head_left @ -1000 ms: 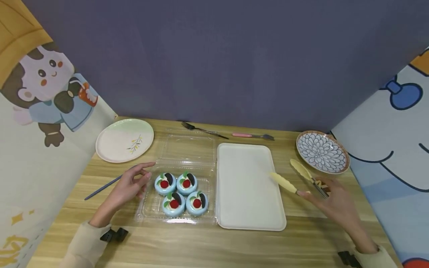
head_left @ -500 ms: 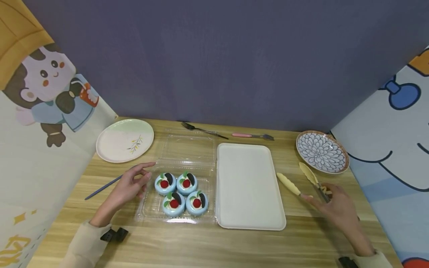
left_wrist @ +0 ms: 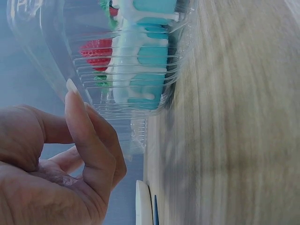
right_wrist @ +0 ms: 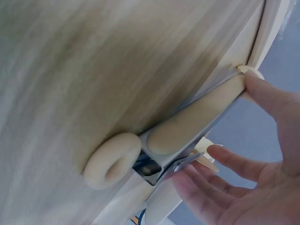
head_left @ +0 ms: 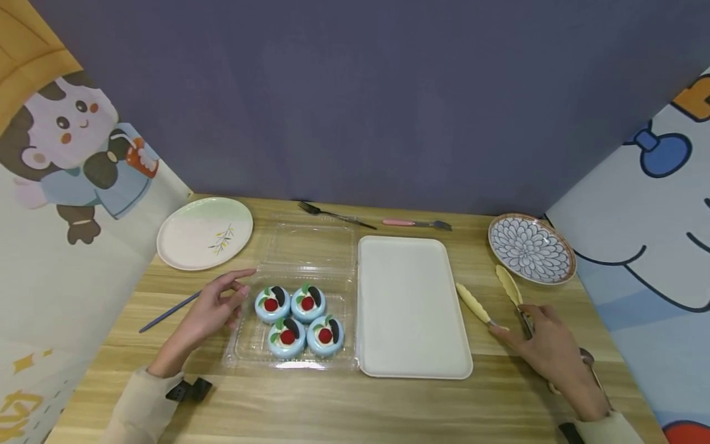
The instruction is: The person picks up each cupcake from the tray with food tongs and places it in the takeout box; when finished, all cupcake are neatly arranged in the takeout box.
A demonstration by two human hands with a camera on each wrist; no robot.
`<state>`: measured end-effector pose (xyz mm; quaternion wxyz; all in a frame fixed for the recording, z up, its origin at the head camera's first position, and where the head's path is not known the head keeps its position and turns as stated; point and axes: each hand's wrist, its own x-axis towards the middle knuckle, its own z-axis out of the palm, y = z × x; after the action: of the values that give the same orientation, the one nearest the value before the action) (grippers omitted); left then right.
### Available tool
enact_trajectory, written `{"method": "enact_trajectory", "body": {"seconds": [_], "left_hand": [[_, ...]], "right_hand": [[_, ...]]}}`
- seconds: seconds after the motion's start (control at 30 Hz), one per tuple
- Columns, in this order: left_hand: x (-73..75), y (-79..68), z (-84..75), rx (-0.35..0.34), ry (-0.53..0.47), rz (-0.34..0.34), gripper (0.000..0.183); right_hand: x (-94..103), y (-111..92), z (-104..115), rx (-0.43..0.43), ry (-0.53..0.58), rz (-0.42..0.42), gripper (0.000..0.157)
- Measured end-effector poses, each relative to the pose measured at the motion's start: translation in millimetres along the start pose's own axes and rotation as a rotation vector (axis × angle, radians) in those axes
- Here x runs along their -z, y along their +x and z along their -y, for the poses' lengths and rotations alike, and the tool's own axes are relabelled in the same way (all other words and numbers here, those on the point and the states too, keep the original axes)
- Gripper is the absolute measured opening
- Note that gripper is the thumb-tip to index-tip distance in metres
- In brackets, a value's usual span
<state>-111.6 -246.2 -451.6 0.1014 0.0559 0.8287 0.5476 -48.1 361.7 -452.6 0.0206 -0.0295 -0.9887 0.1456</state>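
Just left of the clear hinged box (head_left: 255,354), my left hand (head_left: 213,305) hovers with its index finger stretched out. In the left wrist view, its fingertips come near the box's ribbed side. Several blue cakes (head_left: 277,338) topped with red berries sit in the box, and its lid lies back. Cream tongs with metal arms (head_left: 508,285) lie spread on the table, right of the white tray (head_left: 413,308). Over the tongs, my right hand (head_left: 554,345) has long, loosely bent fingers. The right wrist view has its thumb touching the end of one arm, fingers by the other.
A pale oval plate (head_left: 194,228) lies back left, near a dark blue stick (head_left: 169,314). Dark fork (head_left: 333,214) and pink-handled cutlery (head_left: 413,223) lie along the back wall. A patterned plate (head_left: 532,246) stands back right. Spoon-like utensils (head_left: 588,357) show partly beside my right wrist.
The tongs moved right, from over the tray's edge onto the table beside it. Since half a second ago they stay in place while my right hand shifts along them. My left hand has not moved.
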Motion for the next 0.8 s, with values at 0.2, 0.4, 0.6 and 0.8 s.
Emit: {"method": "enact_trajectory", "body": {"seconds": [0.2,0.4,0.6,0.8], "left_hand": [[-0.2,-1.1,-0.7,-0.009,0.005,-0.007,0.042],[0.5,0.2,-2.7,-0.002,0.011,0.012,0.042],[3.2,0.9,-3.6,-0.015,0.047,0.038,0.042],[7.4,2.8,-9.7,-0.06,0.161,0.03,0.04]], "right_hand": [[-0.2,0.6,0.8,-0.018,-0.054,0.088,0.091],[-0.6,1.1,4.2,-0.003,-0.068,0.085,0.092],[3.0,8.0,18.3,0.131,-0.026,-0.085,0.08],[10.8,24.8,43.8,0.245,-0.009,-0.193,0.069]]}}
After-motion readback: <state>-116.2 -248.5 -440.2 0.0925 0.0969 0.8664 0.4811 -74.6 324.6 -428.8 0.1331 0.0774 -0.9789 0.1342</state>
